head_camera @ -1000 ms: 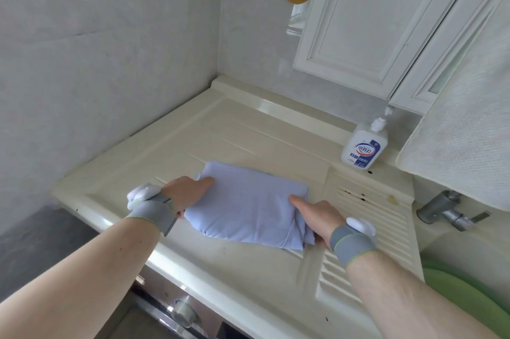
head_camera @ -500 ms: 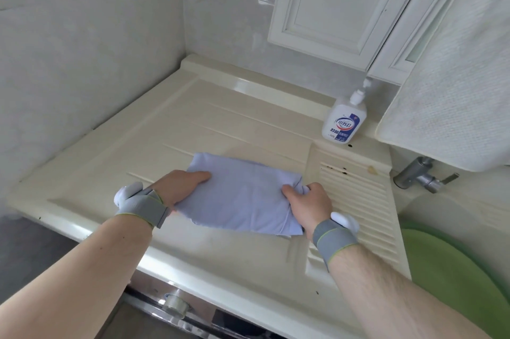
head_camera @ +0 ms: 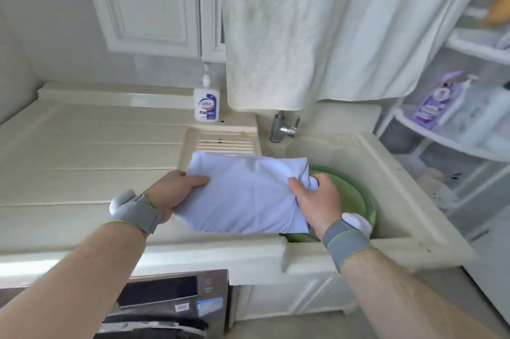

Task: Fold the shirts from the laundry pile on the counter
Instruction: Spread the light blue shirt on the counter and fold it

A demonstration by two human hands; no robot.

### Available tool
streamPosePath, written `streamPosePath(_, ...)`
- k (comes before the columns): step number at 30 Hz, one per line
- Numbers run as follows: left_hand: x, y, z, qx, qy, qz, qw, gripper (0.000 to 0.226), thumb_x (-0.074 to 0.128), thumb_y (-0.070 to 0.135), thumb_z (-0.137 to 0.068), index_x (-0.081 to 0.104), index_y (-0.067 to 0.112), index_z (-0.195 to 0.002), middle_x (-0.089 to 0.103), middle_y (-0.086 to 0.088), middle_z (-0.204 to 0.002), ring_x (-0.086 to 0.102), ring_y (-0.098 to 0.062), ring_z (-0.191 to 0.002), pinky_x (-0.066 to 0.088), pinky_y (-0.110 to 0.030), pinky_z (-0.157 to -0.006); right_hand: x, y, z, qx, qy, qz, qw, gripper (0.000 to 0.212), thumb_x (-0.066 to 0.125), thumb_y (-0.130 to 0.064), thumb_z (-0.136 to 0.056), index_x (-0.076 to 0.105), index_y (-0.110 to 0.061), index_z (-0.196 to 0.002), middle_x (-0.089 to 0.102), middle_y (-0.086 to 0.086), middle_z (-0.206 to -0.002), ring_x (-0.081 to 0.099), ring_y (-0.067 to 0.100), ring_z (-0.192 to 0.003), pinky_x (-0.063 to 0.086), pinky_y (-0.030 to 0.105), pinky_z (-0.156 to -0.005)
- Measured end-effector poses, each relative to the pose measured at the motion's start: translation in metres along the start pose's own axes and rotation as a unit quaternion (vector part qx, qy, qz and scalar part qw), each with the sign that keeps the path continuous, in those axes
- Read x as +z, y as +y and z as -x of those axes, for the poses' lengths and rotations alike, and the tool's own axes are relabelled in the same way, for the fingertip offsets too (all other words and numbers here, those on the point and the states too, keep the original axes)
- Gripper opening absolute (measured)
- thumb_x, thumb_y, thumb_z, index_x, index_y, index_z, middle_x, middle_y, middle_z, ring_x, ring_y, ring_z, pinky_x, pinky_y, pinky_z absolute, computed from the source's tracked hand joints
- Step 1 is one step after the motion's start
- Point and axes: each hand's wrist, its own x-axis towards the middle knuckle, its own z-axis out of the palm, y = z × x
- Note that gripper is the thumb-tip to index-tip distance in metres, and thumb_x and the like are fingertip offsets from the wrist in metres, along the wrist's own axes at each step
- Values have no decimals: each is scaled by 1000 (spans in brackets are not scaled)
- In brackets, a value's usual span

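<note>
A folded pale lilac shirt (head_camera: pixel 245 192) hangs lifted above the right end of the cream counter (head_camera: pixel 82 162) and partly over the sink. My left hand (head_camera: pixel 174 192) grips its left edge, thumb on top. My right hand (head_camera: pixel 317 200) grips its right edge, where the cloth bunches between thumb and fingers. Both wrists wear grey bands. No laundry pile is in view.
A green basin (head_camera: pixel 356 198) sits in the sink under the shirt's right side. A pump bottle (head_camera: pixel 206 101) and a tap (head_camera: pixel 283 129) stand at the back. A white towel (head_camera: pixel 289 35) hangs overhead. A wire rack (head_camera: pixel 452 129) with a purple bottle stands at the right.
The shirt lay on the counter under both hands; now both hands have lifted it and carried it right, over the sink's edge. The view has swung right.
</note>
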Motion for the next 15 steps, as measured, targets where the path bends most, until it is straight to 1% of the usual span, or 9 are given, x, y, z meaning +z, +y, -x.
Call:
streamPosePath(2, 65, 9, 22, 36, -26, -30, 999, 26, 71, 27, -83, 69, 7, -100, 73, -9, -96, 69, -27, -87, 54, -35, -74, -69, 29, 13, 9, 36, -3, 999, 32, 73, -46, -70, 53, -21, -77, 61, -8, -70, 58, 12, -62, 39, 26, -53)
streamPosePath(4, 149, 16, 50, 75, -64, -75, 992, 25, 70, 32, -84, 68, 11, -96, 73, -7, -94, 69, -25, -85, 55, -37, -75, -155, 64, 35, 30, 95, -8, 995, 35, 72, -46, -70, 50, -19, -74, 57, -8, -67, 54, 14, -60, 37, 28, -52)
streamPosePath(5, 156, 16, 57, 86, -63, -78, 991, 26, 68, 35, -85, 68, 11, -96, 73, -5, -93, 69, -24, -84, 55, -36, -74, -162, 70, 39, 38, 92, -4, 995, 36, 71, -46, -71, 49, -18, -74, 56, -7, -66, 53, 14, -60, 37, 28, -53)
streamPosePath(8, 270, 17, 94, 137, -116, -126, 976, 36, 61, 46, -87, 65, 11, -94, 70, -4, -88, 65, -21, -78, 49, -30, -65, -271, 117, 75, 80, 162, -26, 983, 34, 70, -47, -70, 52, -18, -77, 61, -5, -72, 57, 17, -65, 42, 28, -57)
streamPosePath(9, 277, 17, 97, 147, -112, -124, 975, 37, 60, 47, -87, 64, 11, -94, 68, -3, -87, 63, -21, -77, 47, -30, -65, -276, 119, 79, 87, 160, -23, 983, 34, 69, -47, -70, 53, -18, -78, 61, -4, -73, 58, 18, -66, 42, 29, -57)
streamPosePath(10, 318, 15, 108, 165, -142, -128, 968, 36, 59, 46, -88, 63, 11, -96, 67, -3, -88, 62, -21, -78, 47, -31, -66, -313, 136, 94, 108, 187, -24, 976, 35, 69, -48, -69, 52, -18, -77, 60, -5, -72, 56, 18, -65, 41, 29, -57)
streamPosePath(12, 382, 13, 133, 179, -185, -137, 957, 35, 59, 41, -89, 58, 12, -108, 67, 0, -94, 63, -17, -81, 48, -28, -68, -366, 164, 116, 137, 236, -37, 961, 36, 67, -51, -66, 49, -21, -76, 56, -6, -68, 53, 17, -62, 39, 28, -55)
streamPosePath(14, 447, 8, 154, 212, -225, -151, 939, 39, 60, 38, -90, 46, 28, -125, 63, 7, -94, 61, -6, -79, 46, -17, -62, -417, 193, 145, 179, 294, -45, 938, 38, 66, -54, -64, 47, -26, -80, 57, -8, -73, 55, 15, -64, 39, 28, -55)
streamPosePath(15, 452, 6, 158, 223, -226, -151, 936, 45, 59, 38, -90, 40, 39, -130, 62, 8, -94, 60, -5, -79, 45, -17, -62, -422, 196, 150, 176, 299, -25, 938, 38, 66, -55, -65, 46, -29, -85, 57, -10, -77, 55, 12, -66, 39, 27, -56)
